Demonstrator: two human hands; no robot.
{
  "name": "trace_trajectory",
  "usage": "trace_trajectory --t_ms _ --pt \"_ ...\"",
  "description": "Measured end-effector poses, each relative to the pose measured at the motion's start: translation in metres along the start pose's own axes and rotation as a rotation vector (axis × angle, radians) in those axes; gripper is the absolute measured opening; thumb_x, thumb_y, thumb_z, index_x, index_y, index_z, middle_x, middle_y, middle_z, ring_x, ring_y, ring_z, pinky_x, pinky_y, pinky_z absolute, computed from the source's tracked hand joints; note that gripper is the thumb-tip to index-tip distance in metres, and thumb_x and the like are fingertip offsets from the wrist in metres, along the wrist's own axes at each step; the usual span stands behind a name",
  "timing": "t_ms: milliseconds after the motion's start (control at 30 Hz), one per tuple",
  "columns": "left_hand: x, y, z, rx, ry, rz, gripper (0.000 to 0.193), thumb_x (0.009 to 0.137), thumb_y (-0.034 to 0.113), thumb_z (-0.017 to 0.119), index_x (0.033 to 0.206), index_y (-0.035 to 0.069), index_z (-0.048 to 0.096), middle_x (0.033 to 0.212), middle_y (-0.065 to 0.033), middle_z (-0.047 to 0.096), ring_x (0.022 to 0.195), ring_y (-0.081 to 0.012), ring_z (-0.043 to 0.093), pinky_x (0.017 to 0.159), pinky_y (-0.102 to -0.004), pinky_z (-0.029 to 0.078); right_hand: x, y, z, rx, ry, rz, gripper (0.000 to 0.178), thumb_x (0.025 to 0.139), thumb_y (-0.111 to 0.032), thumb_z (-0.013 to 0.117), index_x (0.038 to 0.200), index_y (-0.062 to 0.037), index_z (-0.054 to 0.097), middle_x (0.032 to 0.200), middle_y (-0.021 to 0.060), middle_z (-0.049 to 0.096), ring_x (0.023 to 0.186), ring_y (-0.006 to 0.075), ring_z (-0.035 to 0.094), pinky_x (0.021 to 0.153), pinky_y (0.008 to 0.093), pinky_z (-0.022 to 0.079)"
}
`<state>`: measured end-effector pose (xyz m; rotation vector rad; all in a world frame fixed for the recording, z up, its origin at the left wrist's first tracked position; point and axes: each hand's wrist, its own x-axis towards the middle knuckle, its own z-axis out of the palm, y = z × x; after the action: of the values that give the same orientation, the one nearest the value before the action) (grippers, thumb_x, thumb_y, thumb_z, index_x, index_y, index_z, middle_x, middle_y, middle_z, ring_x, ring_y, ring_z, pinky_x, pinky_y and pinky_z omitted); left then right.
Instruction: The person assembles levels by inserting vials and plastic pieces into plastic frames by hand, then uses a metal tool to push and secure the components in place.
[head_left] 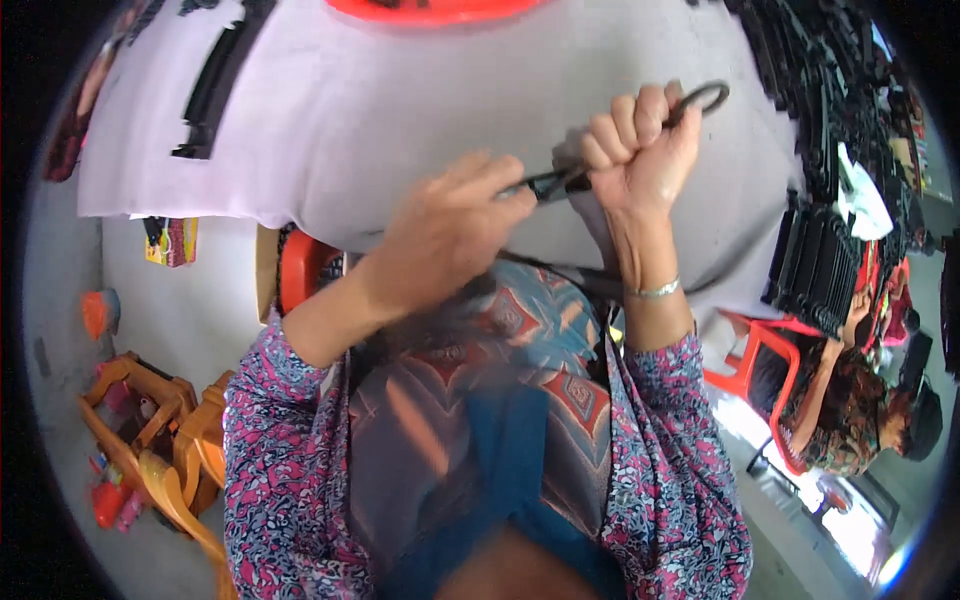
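Note:
My right hand (645,150) is closed in a fist round a dark, narrow strap (713,92); one end stands out above the fist as a rounded loop. Between my two hands runs a short taut stretch of dark band. My left hand (455,225), smeared by motion, pinches the band's other side near its fingertips. Below my wrists, a longer blurred black strip (590,283) crosses in front of my body toward the right. Whether it joins the strap in my fist cannot be made out.
A pale cloth (400,110) covers the table. Black strips (215,90) lie at its left; a stack of black pieces (815,260) and larger heaps line the right. A red item (435,10) sits at the far edge. Beyond a red stool (750,365), another person (850,420) sits.

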<state>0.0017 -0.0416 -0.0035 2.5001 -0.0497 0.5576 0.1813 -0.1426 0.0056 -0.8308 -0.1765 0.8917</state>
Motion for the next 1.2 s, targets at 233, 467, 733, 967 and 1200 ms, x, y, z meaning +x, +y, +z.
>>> trace_trajectory --t_ms 233,467,733,967,1200 --pt "-0.013 -0.004 0.006 0.023 0.093 -0.027 0.012 0.081 0.006 0.057 0.09 0.002 0.063 0.094 -0.0112 0.056 0.091 -0.0319 0.06 0.076 -0.0411 0.053 -0.009 -0.011 -0.005 0.241 0.051 -0.039 0.049 0.1 -0.048 0.035 0.065 -0.0139 0.034 0.056 -0.0021 0.023 0.046 0.0106 0.017 0.042 0.0277 0.014" --pt "-0.028 -0.019 -0.041 0.009 0.086 -0.214 0.02 0.076 0.003 0.07 0.095 0.002 0.066 0.093 -0.0113 0.06 0.081 -0.0306 0.064 0.068 -0.039 0.052 -0.004 -0.073 -0.041 -0.068 -0.146 -0.154 0.028 0.101 -0.032 0.051 0.1 -0.0048 0.056 0.07 -0.0036 0.032 0.057 0.0068 0.028 0.043 0.0203 0.019" --pt "-0.053 -0.081 -0.09 0.339 0.382 -0.47 0.02 0.078 0.003 0.07 0.098 0.001 0.068 0.096 -0.0108 0.062 0.081 -0.031 0.066 0.071 -0.0388 0.054 0.006 -0.053 -0.052 -0.349 0.2 -0.053 0.018 0.103 -0.026 0.047 0.106 -0.0091 0.053 0.065 -0.0032 0.038 0.054 0.007 0.037 0.044 0.0211 0.028" --pt "-0.052 -0.125 -0.101 0.508 0.449 -0.553 0.019 0.077 0.006 0.07 0.096 0.002 0.07 0.098 -0.0109 0.059 0.094 -0.0299 0.062 0.079 -0.0403 0.052 0.013 -0.037 -0.056 -0.639 0.304 -0.141 0.017 0.101 -0.024 0.051 0.093 -0.0096 0.051 0.062 0.0015 0.05 0.053 0.01 0.047 0.046 0.024 0.037" --pt "-0.047 -0.157 -0.1 0.712 0.559 -0.524 0.01 0.071 0.005 0.073 0.08 0.003 0.068 0.093 -0.009 0.054 0.088 -0.0288 0.057 0.074 -0.0421 0.049 0.015 -0.029 -0.059 -0.882 0.359 -0.381 0.035 0.098 -0.022 0.059 0.069 -0.0115 0.043 0.063 -0.0024 0.047 0.058 0.0058 0.042 0.053 0.0233 0.032"
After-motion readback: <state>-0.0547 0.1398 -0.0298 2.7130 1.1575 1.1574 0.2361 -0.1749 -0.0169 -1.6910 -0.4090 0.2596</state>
